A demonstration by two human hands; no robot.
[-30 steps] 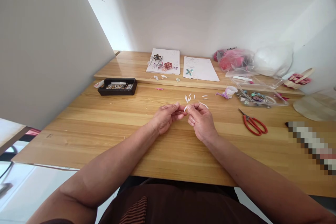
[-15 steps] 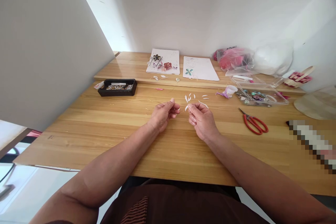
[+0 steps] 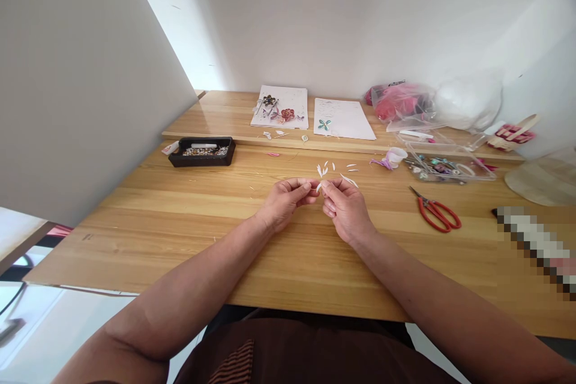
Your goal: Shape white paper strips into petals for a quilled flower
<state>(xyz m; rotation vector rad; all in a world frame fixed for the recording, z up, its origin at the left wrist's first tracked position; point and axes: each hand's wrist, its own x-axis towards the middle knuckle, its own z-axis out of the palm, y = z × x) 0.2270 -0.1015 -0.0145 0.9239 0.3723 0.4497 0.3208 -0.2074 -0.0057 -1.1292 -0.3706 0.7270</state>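
My left hand (image 3: 290, 199) is closed, thumb pressed on the fingers, at the middle of the table; what it pinches is too small to make out. Close beside it, my right hand (image 3: 345, 207) pinches a small white petal (image 3: 319, 186) between thumb and forefinger. Just beyond the fingertips lie several loose white petals (image 3: 333, 166) on the wood. To the right rest red-handled pliers (image 3: 435, 210), with their jaws pointing up and left.
A black tray of beads (image 3: 201, 152) sits at the left. Papers with flower ornaments (image 3: 285, 107) (image 3: 344, 119) lie on the raised back ledge. At the right are a clear box of beads (image 3: 450, 167), a white cup with purple thread (image 3: 395, 158) and plastic bags (image 3: 405, 105).
My left hand has moved right, up to the fingertips of my right hand, and its thumb and fingers have closed. My right hand has barely moved.
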